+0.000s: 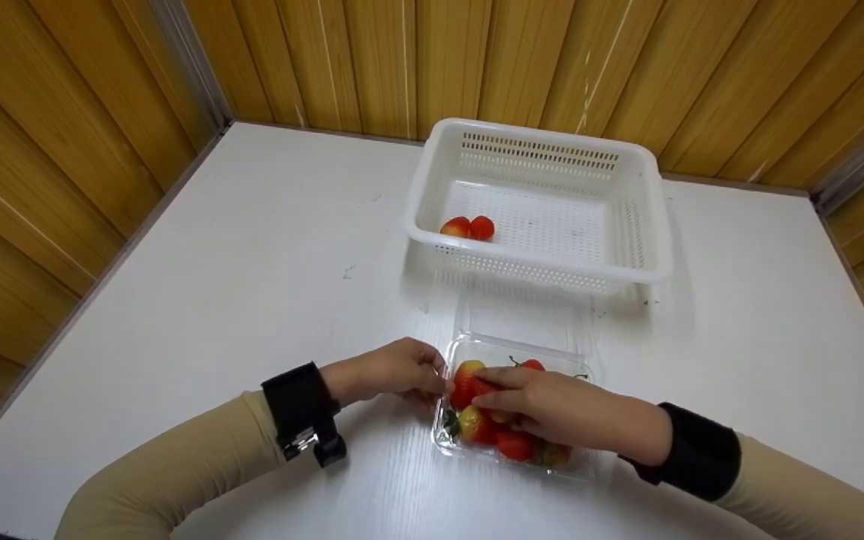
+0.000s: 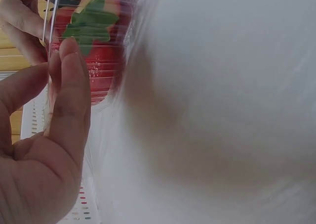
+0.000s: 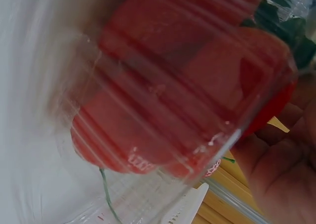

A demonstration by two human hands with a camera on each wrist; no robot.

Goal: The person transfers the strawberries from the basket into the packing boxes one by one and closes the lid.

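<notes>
— Strawberries [image 1: 486, 420], a clear punnet [image 1: 462, 448] full of them, sit on the tabletop [image 1: 252, 285] right under both hands. See where the right hand [image 1: 559, 409] is?

— Yes, it lies over the open punnet, fingers bent down onto the top berries. I'd call that grip closed on one strawberry, the red one at the fingertips, though the palm hides most of the hold.

— And the left hand [image 1: 391, 371]?

— Just beside the right grip, at the punnet's near-left wall. Its wrist view shows the fingers [image 2: 69, 90] lying straight and flat against the clear plastic, so that grip is apart, pressing and steadying, not pinching.

— How would those berries handle, do you think?

— Soft and light, I'd judge. They bruise if squeezed, and the skin looks a bit slick. Best taken round the broad shoulders near the green cap [image 2: 91, 26], with fingertips only, not at the tip.

— The punnet?

— Thin and springy, by the look of it. It would slide or buckle on that smooth tabletop if nobody held its wall, which is likely why the left hand is there. Its lid [image 1: 522, 311] lies folded flat, beyond the grip.

— What's further off?

— A white basket [image 1: 649, 225], well beyond the right grip and past the lid. Two berries [image 1: 468, 227] lie together in its near-left corner, touching each other.
</notes>
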